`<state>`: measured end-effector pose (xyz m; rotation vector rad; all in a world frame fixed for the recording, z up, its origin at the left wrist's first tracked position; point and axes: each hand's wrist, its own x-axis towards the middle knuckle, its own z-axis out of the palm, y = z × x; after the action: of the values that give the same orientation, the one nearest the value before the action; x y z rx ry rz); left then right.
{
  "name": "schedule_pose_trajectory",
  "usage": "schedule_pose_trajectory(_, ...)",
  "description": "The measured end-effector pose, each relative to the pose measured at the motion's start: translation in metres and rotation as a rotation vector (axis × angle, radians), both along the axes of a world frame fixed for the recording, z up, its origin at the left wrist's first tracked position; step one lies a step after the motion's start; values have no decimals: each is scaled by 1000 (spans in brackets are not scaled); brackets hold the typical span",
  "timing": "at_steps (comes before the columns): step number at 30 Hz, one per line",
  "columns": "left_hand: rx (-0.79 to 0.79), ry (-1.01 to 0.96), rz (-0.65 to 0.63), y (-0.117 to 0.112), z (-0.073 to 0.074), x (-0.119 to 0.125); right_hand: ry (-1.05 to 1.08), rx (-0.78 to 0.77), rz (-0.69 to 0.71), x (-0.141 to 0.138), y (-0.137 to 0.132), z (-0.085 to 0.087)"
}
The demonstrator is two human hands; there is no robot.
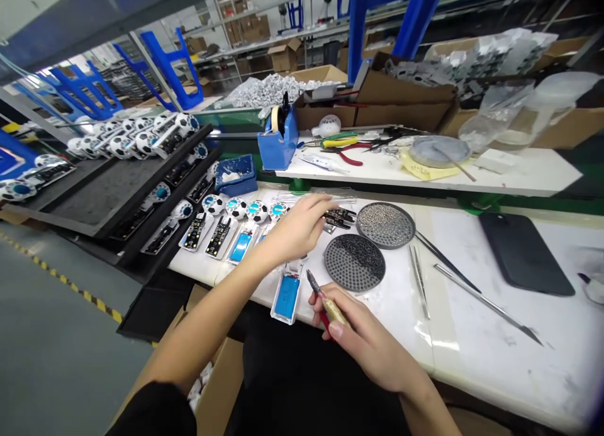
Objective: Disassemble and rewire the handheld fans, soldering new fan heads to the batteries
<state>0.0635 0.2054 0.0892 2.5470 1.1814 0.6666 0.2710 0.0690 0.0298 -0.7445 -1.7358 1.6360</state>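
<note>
My left hand (304,225) reaches over the bench with fingers bent together at the left end of a black circuit board (340,218); its thumb is mostly hidden. In my right hand (363,332) is a pair of side cutters (325,301) with red and yellow handles, jaws pointing up and left. Just left of the cutters lies an open white casing with a blue battery (287,296), at the bench's front edge. Several football-patterned units, one with a round blue-centred face (257,211), stand in a row behind my left forearm, some with circuit boards showing.
Two round perforated trays, one with dark screws (355,263) and one with silver screws (385,225), sit beyond my right hand. Tweezers (419,282), a metal pick (488,304) and a black phone (526,253) lie rightward. Stacked black trays (101,225) stand left; a shelf (533,184) crosses behind.
</note>
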Motion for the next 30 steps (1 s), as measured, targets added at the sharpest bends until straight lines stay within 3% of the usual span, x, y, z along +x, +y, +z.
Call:
schedule_pose_trajectory(3,75,-220,170,-92,-17,-24,36,54,-58,3,-5,-4)
schedule_pose_trajectory(5,79,-134,254,-147,-37,-31,113,11,-125,4,-8,-11)
schedule_pose_trajectory(7,39,-1,276,-184,-57,-30,189,-68,-197,6,-11,-19)
schedule_pose_trajectory(9,26,102,308,-196,-71,-24,214,-134,-239,8,-12,-27)
schedule_pose_trajectory(13,27,197,364,-171,-80,-15,169,-151,-239,10,-10,-35)
schedule_pose_trajectory(19,101,170,368,-133,-63,-23,138,-97,-232,8,-8,-34)
schedule_pose_trajectory(21,169,78,432,-124,-54,-43,127,-91,-229,8,-8,-34)
schedule_pose_trajectory(25,221,-52,738,-93,-39,-115,46,-47,-203,9,-5,-33)
schedule_pose_trajectory(28,130,-51,782,-70,-37,-165,29,-45,-115,3,-4,-23)
schedule_pose_trajectory(30,60,-54,764,-60,-38,-185,91,-113,-46,-9,-5,-9)
